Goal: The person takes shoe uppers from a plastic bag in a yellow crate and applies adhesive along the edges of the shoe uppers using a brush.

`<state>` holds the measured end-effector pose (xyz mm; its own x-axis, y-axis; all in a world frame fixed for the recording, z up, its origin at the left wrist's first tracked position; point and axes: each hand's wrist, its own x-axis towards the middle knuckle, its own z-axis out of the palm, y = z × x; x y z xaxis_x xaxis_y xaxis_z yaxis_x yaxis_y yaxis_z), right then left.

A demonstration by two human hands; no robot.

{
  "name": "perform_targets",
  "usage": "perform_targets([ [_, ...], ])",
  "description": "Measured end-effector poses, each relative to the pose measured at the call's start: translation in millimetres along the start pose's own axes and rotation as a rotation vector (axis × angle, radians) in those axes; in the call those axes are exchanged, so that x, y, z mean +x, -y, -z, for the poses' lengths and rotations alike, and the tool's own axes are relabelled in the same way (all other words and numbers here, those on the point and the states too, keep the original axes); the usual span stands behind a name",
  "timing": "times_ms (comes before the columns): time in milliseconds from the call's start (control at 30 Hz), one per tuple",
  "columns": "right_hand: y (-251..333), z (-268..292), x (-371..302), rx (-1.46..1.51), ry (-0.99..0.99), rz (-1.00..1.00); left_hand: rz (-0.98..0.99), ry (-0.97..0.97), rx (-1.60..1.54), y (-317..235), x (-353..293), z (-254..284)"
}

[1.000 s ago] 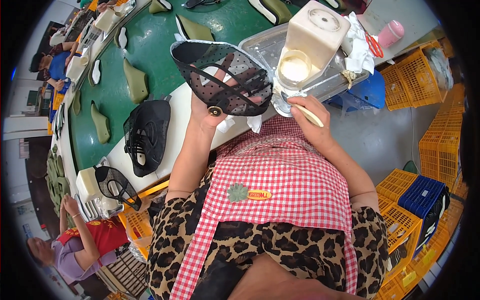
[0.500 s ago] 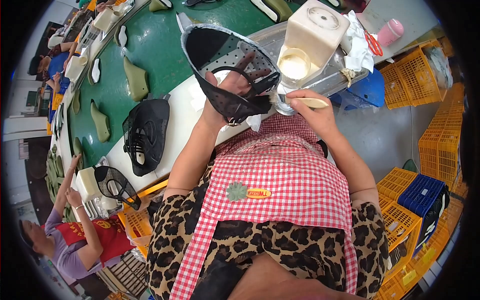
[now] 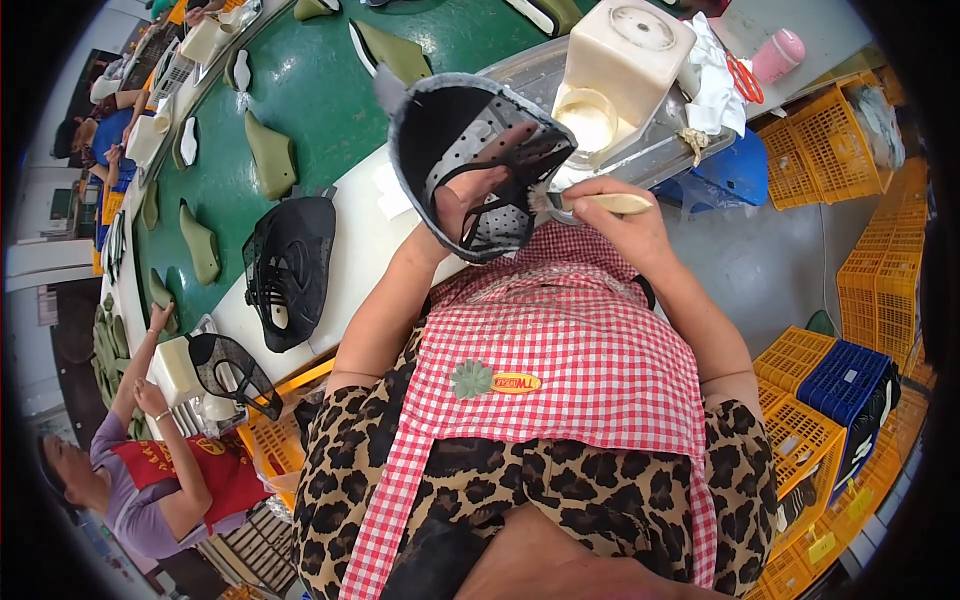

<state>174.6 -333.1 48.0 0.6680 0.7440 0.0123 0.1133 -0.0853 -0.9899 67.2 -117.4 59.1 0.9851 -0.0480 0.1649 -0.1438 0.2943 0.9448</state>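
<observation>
My left hand (image 3: 462, 200) is closed on a black mesh shoe upper (image 3: 405, 150) and holds it up, its wide opening edged in grey. Through the sheer dotted mesh some of my fingers show. My right hand (image 3: 625, 225) pinches a brush (image 3: 622, 204) with a pale handle. The brush's bristles are at the right edge of the upper; whether they touch it I cannot tell. Just beyond sits a whitish square container (image 3: 625, 60) with a round cup of white liquid (image 3: 588, 122) at its front.
Olive shoe lasts (image 3: 268, 155) lie on the green table (image 3: 330, 110). Another black shoe upper (image 3: 290, 270) rests on the white ledge at left. A grey tray (image 3: 665, 150) bears the container. Red scissors (image 3: 743, 80) lie on white cloth. Yellow crates (image 3: 815, 150) stand at right; a co-worker (image 3: 165, 470) is at left.
The shoe upper has turned in my left hand and shifted slightly right, uncovering more of an olive last behind it. My right hand with the brush has barely moved.
</observation>
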Motion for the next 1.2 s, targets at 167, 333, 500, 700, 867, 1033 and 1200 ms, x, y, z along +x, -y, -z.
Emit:
perform_targets([
  [167, 12.7, 4.0, -8.4, 0.090, 0.184, -0.065, -0.214, 0.063, 0.175, 10.6, -1.4, 7.8],
  [333, 20.6, 10.7, -12.0, 0.196, 0.159, -0.151, -0.031, -0.009, 0.000, 15.7, -6.2, 3.7],
  [500, 18.4, -0.4, 0.1, -0.133, -0.147, 0.203, -0.065, -0.005, -0.125, 16.0, -8.5, -3.0],
  [700, 7.3, -7.4, 4.4, -0.377, -0.108, 0.374, -0.079, 0.090, 0.056, 1.7, -9.5, -10.9],
  [867, 6.2, -10.8, -0.2, -0.191, -0.040, 0.146, -0.102, 0.077, -0.001, 1.6, -9.9, -14.6],
  [1033, 16.7, -3.7, 0.1, -0.001, 0.119, -0.083, -0.109, 0.091, -0.024, 1.7, -5.6, -12.7],
  [1200, 30.9, 1.3, -1.8, 0.045, 0.248, -0.098, -0.124, 0.068, 0.042, -6.3, -5.8, -12.0],
])
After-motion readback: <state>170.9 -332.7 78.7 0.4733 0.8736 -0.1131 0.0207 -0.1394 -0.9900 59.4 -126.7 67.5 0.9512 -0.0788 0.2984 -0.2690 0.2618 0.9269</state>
